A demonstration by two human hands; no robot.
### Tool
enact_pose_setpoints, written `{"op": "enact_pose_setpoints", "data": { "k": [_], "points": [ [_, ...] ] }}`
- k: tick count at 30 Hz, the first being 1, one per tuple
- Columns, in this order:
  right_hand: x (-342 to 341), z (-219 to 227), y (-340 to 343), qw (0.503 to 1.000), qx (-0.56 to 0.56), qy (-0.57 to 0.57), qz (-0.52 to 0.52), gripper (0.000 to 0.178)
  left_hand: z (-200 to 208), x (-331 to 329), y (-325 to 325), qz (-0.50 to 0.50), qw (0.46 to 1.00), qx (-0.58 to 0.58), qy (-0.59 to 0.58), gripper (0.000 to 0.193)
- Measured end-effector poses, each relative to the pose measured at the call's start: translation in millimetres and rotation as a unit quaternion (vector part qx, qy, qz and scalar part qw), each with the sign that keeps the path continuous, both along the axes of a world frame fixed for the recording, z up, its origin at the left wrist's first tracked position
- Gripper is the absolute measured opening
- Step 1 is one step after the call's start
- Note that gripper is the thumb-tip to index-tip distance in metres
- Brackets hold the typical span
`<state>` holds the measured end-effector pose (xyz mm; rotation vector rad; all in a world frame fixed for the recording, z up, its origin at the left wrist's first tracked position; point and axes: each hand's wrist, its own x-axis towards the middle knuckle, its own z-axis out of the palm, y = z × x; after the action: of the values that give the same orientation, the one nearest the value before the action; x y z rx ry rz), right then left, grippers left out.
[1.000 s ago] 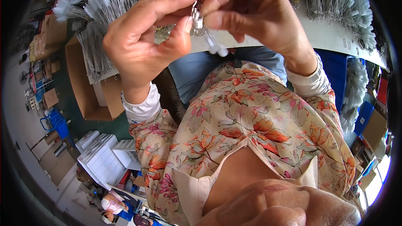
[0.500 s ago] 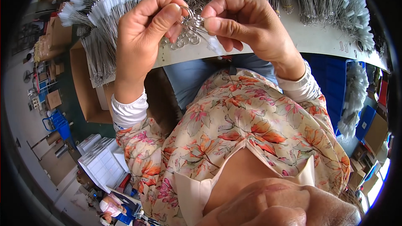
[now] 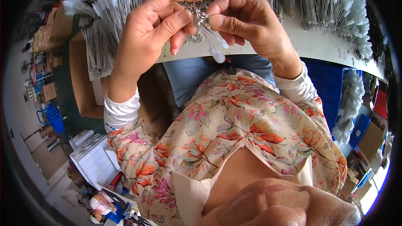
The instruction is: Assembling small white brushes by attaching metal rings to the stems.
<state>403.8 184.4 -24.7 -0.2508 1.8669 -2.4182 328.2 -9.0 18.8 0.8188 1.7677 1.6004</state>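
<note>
The metal ring (image 3: 197,16) with its cluster of small wire loops is being held up at about twelve o'clock in the view, pinched between both hands above the white table (image 3: 318,44). The left hand (image 3: 153,29) is gripping it from the nine o'clock side, thumb and forefinger closing narrowly on the ring while the other fingers are curling underneath. The right hand (image 3: 247,23) is meeting it from three o'clock, its thumb and forefinger pressing tightly on the twisted wire end of a slim white-tipped brush (image 3: 214,46), whose pale tip is hanging down toward six o'clock. Judging from this, the step in hand is the threading of the brush's loop onto the ring; whether the loop is already through is too small to tell. The following move seems to be calling for fine fingertip control: keeping the ring steady with the left hand while the right is guiding the wire eye along it. Heaps of similar brushes (image 3: 113,0) are lying fanned across the table from ten to two o'clock.
</note>
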Motion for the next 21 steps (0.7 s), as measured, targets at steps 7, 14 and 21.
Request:
{"op": "enact_pose_setpoints", "data": {
  "k": [7, 14, 21],
  "points": [
    [-4.2, -5.6, -17.5, 0.997, -0.005, 0.079, -0.011, 0.008, -24.6, 1.1, 4.7, 0.097, 0.967, 0.219, 0.086, 0.013],
    [-25.5, -33.5, -52.9, 0.981, 0.077, 0.127, -0.121, 0.014, -37.7, 2.3, -4.8, 0.189, 0.93, 0.307, -0.07, 0.019],
    [-15.8, -71.3, -53.9, 0.983, 0.174, 0.051, -0.04, 0.012, -11.4, 27.8, -129.1, 0.25, 0.963, 0.093, 0.038, 0.017]
  ]
}}
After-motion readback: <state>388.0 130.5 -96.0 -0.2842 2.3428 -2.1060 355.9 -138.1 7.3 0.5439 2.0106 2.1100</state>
